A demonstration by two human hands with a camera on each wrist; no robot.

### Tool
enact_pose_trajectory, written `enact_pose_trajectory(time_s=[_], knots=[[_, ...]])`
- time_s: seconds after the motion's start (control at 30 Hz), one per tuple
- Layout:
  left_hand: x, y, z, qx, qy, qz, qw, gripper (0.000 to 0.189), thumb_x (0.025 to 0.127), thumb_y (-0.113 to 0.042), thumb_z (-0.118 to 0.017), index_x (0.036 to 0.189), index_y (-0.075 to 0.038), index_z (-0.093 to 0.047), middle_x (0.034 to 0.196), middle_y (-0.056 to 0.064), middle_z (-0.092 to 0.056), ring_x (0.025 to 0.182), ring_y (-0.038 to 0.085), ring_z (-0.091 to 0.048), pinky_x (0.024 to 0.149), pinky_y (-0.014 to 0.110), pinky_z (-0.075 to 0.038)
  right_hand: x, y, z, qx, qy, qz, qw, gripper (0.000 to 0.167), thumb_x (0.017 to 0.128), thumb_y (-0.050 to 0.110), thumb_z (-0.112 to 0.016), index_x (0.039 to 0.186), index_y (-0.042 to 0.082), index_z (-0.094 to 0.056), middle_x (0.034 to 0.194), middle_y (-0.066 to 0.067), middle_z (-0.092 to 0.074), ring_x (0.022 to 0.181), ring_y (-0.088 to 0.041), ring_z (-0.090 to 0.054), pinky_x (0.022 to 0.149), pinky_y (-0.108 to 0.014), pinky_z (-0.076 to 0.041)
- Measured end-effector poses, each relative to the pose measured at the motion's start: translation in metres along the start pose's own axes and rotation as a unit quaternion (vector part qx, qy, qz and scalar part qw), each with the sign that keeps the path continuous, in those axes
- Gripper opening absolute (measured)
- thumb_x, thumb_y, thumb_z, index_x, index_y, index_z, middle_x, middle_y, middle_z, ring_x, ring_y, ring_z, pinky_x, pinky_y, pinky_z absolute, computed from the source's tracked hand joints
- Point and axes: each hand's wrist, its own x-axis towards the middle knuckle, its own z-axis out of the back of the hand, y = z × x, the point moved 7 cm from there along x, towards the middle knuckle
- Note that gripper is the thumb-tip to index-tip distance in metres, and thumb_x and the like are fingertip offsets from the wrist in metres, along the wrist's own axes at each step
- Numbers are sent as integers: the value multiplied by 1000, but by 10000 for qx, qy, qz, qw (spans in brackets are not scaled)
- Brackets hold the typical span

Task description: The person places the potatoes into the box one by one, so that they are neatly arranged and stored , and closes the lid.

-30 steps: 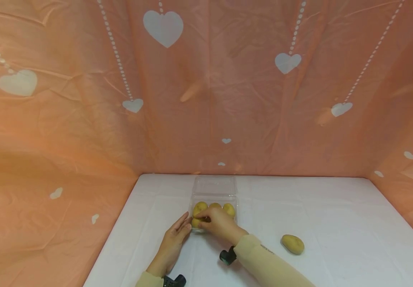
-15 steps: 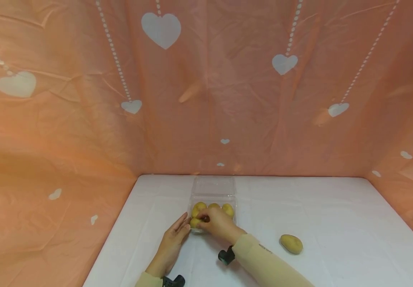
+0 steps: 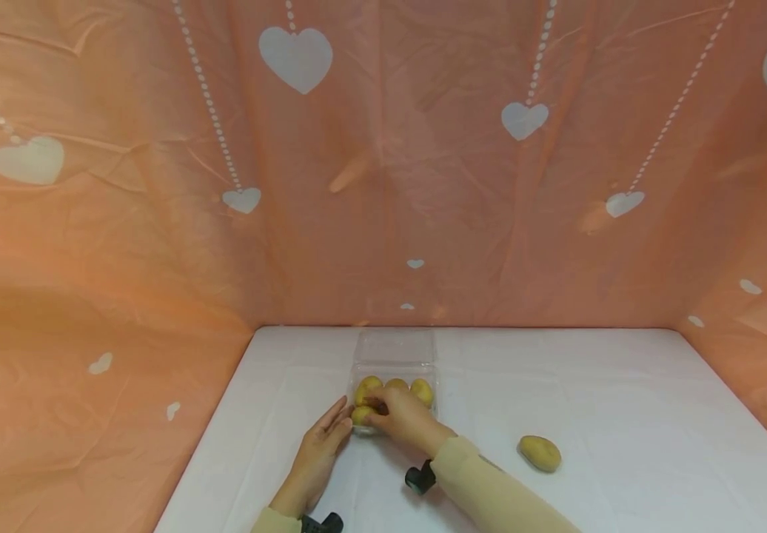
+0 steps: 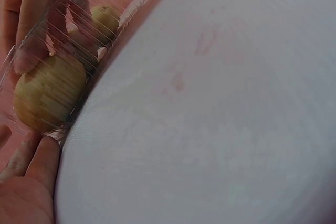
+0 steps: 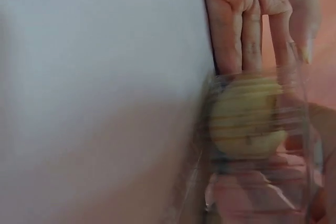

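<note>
A clear plastic clamshell box (image 3: 393, 365) stands on the white table with its lid folded back. In its near left corner sits a yellow potato (image 3: 360, 416), which my right hand (image 3: 409, 423) grips between thumb and fingers from above. Three more potatoes (image 3: 422, 392) lie along the box's far side, partly behind that hand. My left hand (image 3: 317, 455) rests against the box's left side with fairly straight fingers. From the left wrist view, the gripped potato (image 4: 50, 93) shows through the ribbed wall, beside the left fingertips. The near right part of the box is hidden.
One loose potato (image 3: 540, 453) lies on the white tabletop (image 3: 623, 414) to the right of the right forearm. An orange cloth (image 3: 383, 185) with white hearts hangs behind and on both sides. A black wrist camera (image 3: 421, 477) sits under the right sleeve.
The right hand and the potato in it have shifted very slightly within the box's near left corner. The left hand stays put; the whole view has drifted a little.
</note>
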Motion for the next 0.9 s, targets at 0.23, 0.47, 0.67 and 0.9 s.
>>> enact_pose_trajectory(time_s=[0.23,0.47,0.67,0.9], knots=[[1,0,-2,19,62,-74,10000,62,99,-25,-57,151,-6,-30,152,20,-33,140,29,-29,109,31,-36,-16,-4,35,287,-546,1,9981,47,87,36,-73,124,9,-62,101,-3,-69,89,-16,-63,77,-32,-55],[2,1,0,138,73,-23,9999,63,98,-29,-58,151,-8,-32,151,19,-34,140,29,-29,108,32,-37,-41,-23,82,577,-1009,-48,9932,45,80,35,-79,116,12,-65,100,-6,-68,89,-21,-63,77,-37,-56],[2,1,4,205,-1,-24,9998,61,98,-27,-57,150,-8,-33,151,19,-35,139,31,-30,107,30,-38,-61,-40,108,299,-1188,-172,9923,47,78,39,-80,116,15,-66,102,-2,-68,90,-15,-62,79,-37,-56],[3,5,4,4,23,97,10000,62,98,-26,-59,151,-8,-32,151,17,-35,140,28,-30,105,26,-39,-91,-67,129,165,-1315,-499,9899,50,78,37,-81,119,14,-64,104,4,-65,91,-16,-63,79,-32,-55]])
